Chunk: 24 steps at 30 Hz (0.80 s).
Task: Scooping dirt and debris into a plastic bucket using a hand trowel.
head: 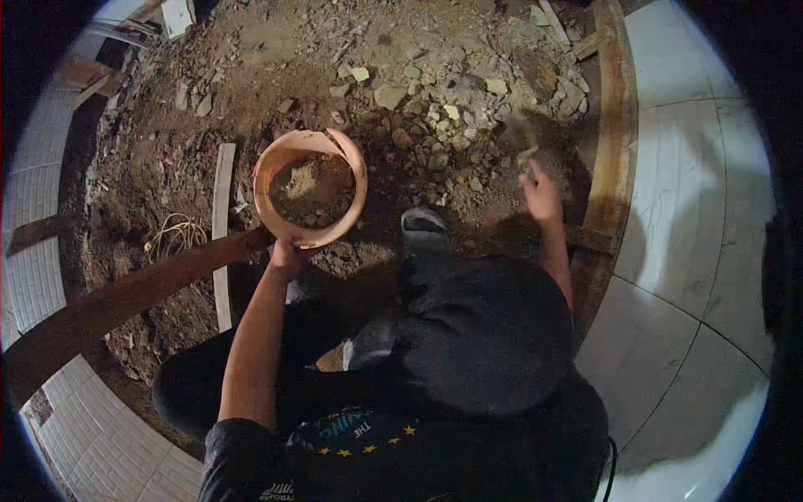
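My left hand (290, 258) grips the near rim of a pale orange bucket (266, 204), which is cracked at its upper right. Soil (320, 204) and a lighter lump (302, 180) lie inside it. Out to the right, my right hand (543, 196) is closed around a small hand tool (526, 141), blurred, so its exact kind is unclear. This tool is over loose soil at the right side of the rubble. Between the two hands lie broken stones (439, 135) and dirt.
Wooden boards (611, 125) edge the dirt on the right, beside large glossy tiles (677, 188). A dark beam (138, 285) crosses the lower left. Near it are a thin wooden strip (222, 188) and a coil of cord (179, 235). My shoe (423, 221) rests on the soil.
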{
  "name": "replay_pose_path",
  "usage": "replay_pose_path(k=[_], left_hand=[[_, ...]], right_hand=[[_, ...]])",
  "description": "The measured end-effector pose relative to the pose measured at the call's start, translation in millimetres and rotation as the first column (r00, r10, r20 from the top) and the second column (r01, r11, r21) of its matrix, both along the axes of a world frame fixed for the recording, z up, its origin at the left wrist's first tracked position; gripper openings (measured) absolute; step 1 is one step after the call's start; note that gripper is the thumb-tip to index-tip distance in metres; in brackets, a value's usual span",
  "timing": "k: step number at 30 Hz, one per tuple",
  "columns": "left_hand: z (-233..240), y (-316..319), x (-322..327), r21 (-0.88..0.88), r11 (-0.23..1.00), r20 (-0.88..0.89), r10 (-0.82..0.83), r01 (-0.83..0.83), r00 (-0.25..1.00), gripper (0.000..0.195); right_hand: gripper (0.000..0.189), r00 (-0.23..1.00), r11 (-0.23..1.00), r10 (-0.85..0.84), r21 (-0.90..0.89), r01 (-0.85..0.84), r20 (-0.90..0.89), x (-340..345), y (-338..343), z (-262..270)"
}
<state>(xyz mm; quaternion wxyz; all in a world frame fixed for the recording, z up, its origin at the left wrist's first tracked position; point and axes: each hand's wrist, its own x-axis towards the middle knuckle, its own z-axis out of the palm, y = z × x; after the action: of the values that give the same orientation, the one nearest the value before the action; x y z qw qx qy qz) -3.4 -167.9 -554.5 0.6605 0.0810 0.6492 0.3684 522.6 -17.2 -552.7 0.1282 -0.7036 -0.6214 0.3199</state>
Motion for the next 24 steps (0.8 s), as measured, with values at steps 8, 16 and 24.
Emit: replay_pose_path(k=[8,16,24], left_hand=[[-43,-13,-22,0.069,0.998,0.149,-0.009,-0.001,0.989,0.045],[-35,-8,-15,-0.028,0.995,0.056,0.098,-0.096,0.994,0.041],[-10,3,4,-0.042,0.994,-0.104,0.100,-0.105,0.990,0.032]], right_hand=[[0.050,0.890,0.995,-0.076,-0.027,0.098,0.450,1,116,-2],[0.065,0.876,0.991,0.021,0.109,-0.084,0.481,-60,64,-27],[0.053,0.969,0.992,0.054,0.096,-0.079,0.241,-1,-6,-15]])
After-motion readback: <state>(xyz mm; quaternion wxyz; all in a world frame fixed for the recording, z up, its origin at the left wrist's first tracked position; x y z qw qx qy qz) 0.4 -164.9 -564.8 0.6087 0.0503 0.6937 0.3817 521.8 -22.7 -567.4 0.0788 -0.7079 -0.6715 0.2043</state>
